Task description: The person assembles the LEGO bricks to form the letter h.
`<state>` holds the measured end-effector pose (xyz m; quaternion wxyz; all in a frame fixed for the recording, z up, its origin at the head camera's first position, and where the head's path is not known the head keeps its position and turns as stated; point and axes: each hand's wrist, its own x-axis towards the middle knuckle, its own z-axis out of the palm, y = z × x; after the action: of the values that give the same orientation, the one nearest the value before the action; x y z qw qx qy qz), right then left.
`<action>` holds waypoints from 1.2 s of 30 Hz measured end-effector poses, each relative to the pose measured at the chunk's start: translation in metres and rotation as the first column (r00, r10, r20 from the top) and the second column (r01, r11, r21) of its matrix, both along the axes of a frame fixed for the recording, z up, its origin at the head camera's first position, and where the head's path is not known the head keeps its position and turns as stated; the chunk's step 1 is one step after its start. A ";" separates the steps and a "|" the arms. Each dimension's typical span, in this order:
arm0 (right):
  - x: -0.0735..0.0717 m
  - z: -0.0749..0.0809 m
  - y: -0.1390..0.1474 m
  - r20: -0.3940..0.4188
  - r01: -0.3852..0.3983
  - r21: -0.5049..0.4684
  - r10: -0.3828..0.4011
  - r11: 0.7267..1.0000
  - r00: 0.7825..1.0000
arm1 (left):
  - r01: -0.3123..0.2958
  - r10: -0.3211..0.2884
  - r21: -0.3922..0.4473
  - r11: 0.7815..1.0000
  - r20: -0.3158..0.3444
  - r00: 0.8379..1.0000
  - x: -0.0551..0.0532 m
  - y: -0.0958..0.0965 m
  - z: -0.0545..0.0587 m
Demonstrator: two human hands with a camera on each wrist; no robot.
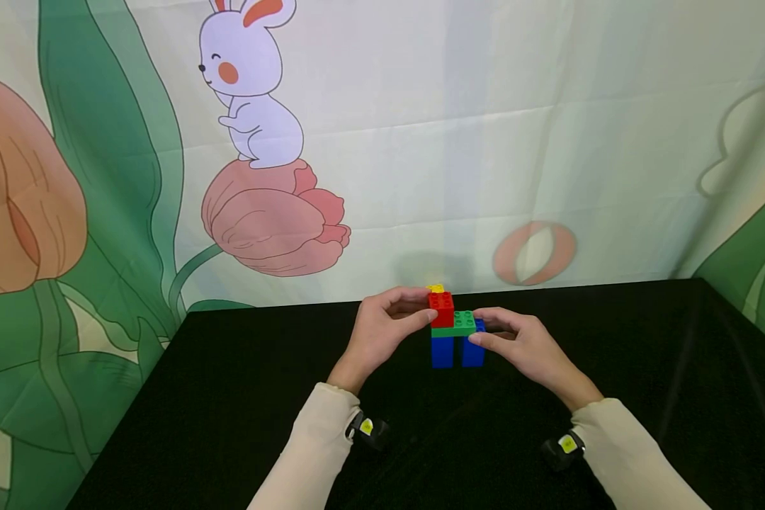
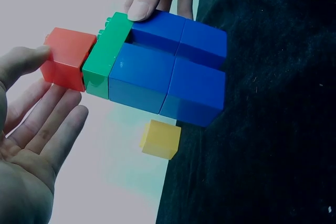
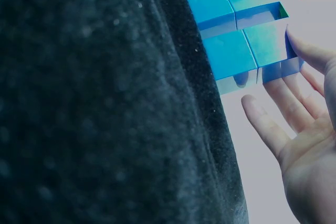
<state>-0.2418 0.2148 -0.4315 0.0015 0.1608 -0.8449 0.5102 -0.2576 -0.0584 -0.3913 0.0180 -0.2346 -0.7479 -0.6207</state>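
Two columns of stacked blue toy bricks stand side by side on the black tabletop. A green brick lies across their tops. On its left end is a red brick, which my left hand pinches between the thumb and the fingers behind. My right hand grips the upper blue brick of the right column, thumb in front and fingers at the back. In the left wrist view the left fingertips spread out beneath the red brick; a narrow gap runs between the blue columns.
Behind the stack a yellow brick sits near the far edge of the black tabletop. A pale curtain printed with a rabbit and tulips hangs right behind that edge.
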 end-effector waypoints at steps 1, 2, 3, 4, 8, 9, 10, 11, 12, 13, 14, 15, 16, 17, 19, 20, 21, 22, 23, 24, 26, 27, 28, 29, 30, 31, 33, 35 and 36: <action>0.000 0.000 0.000 0.000 -0.001 0.000 0.001 1.000 1.000 | -0.001 0.001 -0.001 1.000 0.001 1.000 0.000 0.000 0.000; -0.001 -0.001 0.000 -0.003 -0.001 0.002 0.001 1.000 1.000 | 0.000 0.000 -0.001 1.000 0.001 1.000 0.000 0.000 0.000; -0.001 -0.001 0.000 -0.004 0.000 0.004 0.000 1.000 1.000 | -0.001 0.001 -0.002 1.000 0.001 1.000 0.000 0.000 0.000; -0.001 -0.001 0.000 -0.004 0.001 0.005 -0.001 1.000 1.000 | 0.001 -0.001 -0.002 1.000 -0.001 1.000 0.000 0.000 0.000; -0.003 -0.002 0.000 0.000 0.006 0.009 -0.006 1.000 1.000 | 0.005 -0.005 0.001 1.000 -0.004 1.000 0.000 0.000 0.000; -0.004 -0.002 0.000 0.003 0.006 0.007 -0.006 1.000 1.000 | 0.006 -0.006 0.002 1.000 -0.007 1.000 0.000 -0.001 -0.001; -0.004 -0.002 0.000 0.004 0.006 0.007 -0.006 1.000 1.000 | 0.008 -0.008 0.002 1.000 -0.010 1.000 0.000 -0.001 -0.001; -0.004 -0.002 0.000 0.004 0.007 0.007 -0.007 1.000 1.000 | 0.008 -0.008 0.001 1.000 -0.010 1.000 0.000 -0.001 -0.001; -0.004 -0.002 0.000 0.004 0.006 0.008 -0.006 1.000 1.000 | 0.009 -0.009 0.000 1.000 -0.011 1.000 0.000 -0.001 -0.001; -0.004 -0.002 0.000 0.004 0.007 0.008 -0.007 1.000 1.000 | 0.009 -0.009 -0.002 1.000 -0.011 1.000 0.000 -0.001 -0.001; -0.004 -0.002 0.000 0.004 0.007 0.008 -0.007 1.000 1.000 | 0.010 -0.010 -0.003 1.000 -0.012 1.000 0.000 -0.001 -0.001; -0.004 -0.003 0.000 0.004 0.007 0.008 -0.007 1.000 1.000 | 0.011 -0.011 -0.006 1.000 -0.014 1.000 0.000 -0.001 -0.001; -0.004 -0.003 0.000 0.004 0.006 0.009 -0.007 1.000 1.000 | 0.011 -0.011 -0.008 1.000 -0.013 1.000 0.000 0.000 0.000; -0.004 -0.003 0.000 0.004 0.007 0.010 -0.007 1.000 1.000 | 0.010 -0.010 -0.011 1.000 -0.013 1.000 0.000 0.000 -0.001; -0.004 -0.003 0.000 0.004 0.006 0.010 -0.006 1.000 1.000 | 0.010 -0.010 -0.016 1.000 -0.019 1.000 -0.001 0.000 -0.001; -0.003 -0.003 0.000 0.003 0.006 0.011 -0.006 1.000 1.000 | 0.010 -0.010 -0.017 1.000 -0.023 1.000 -0.001 0.000 -0.002; -0.003 -0.003 0.000 0.002 0.006 0.012 -0.006 1.000 1.000 | 0.010 -0.010 -0.018 1.000 -0.029 1.000 -0.001 0.001 -0.002; -0.003 -0.003 0.000 0.002 0.006 0.011 -0.006 1.000 1.000 | 0.009 -0.009 -0.021 1.000 -0.033 0.999 -0.001 0.001 -0.003; -0.003 -0.003 0.000 0.000 0.007 0.011 -0.007 1.000 1.000 | 0.008 -0.009 -0.025 1.000 -0.038 0.999 -0.002 0.001 -0.003; -0.003 -0.003 0.000 0.000 0.006 0.010 -0.006 1.000 1.000 | 0.006 -0.007 -0.029 1.000 -0.043 0.999 -0.002 0.000 -0.003; -0.003 -0.003 0.000 0.001 0.008 0.012 -0.008 1.000 1.000 | 0.002 -0.004 -0.037 0.999 -0.049 0.999 -0.002 0.000 -0.004; -0.003 -0.003 0.000 0.002 0.009 0.013 -0.009 1.000 1.000 | 0.000 -0.002 -0.042 0.999 -0.052 0.999 -0.003 0.000 -0.005; -0.003 -0.004 0.000 0.003 0.010 0.013 -0.010 1.000 1.000 | -0.003 0.000 -0.048 0.999 -0.055 0.999 -0.003 0.000 -0.005; -0.002 -0.004 0.000 0.003 0.010 0.014 -0.010 1.000 1.000 | -0.005 0.002 -0.052 0.999 -0.057 0.998 -0.003 0.000 -0.005; -0.002 -0.004 0.000 0.003 0.011 0.014 -0.011 1.000 1.000 | -0.007 0.003 -0.055 0.998 -0.059 0.998 -0.003 0.000 -0.005; -0.002 -0.004 -0.001 0.004 0.012 0.015 -0.012 1.000 1.000 | -0.007 0.004 -0.058 0.998 -0.064 0.998 -0.003 0.000 -0.006; -0.002 -0.004 -0.001 0.003 0.012 0.012 -0.012 1.000 1.000 | -0.009 0.005 -0.060 0.998 -0.071 0.997 -0.002 0.000 -0.005; -0.002 -0.003 -0.001 0.001 0.011 0.012 -0.011 1.000 1.000 | -0.010 0.005 -0.059 0.998 -0.077 0.997 -0.002 0.000 -0.005; -0.002 -0.003 -0.001 0.001 0.011 0.010 -0.011 1.000 1.000 | -0.010 0.005 -0.057 0.998 -0.080 0.997 -0.002 0.000 -0.005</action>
<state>-0.2443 0.2142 -0.4345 0.0027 0.1560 -0.8484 0.5059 -0.2599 -0.0583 -0.3964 0.0433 -0.2569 -0.7650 -0.5890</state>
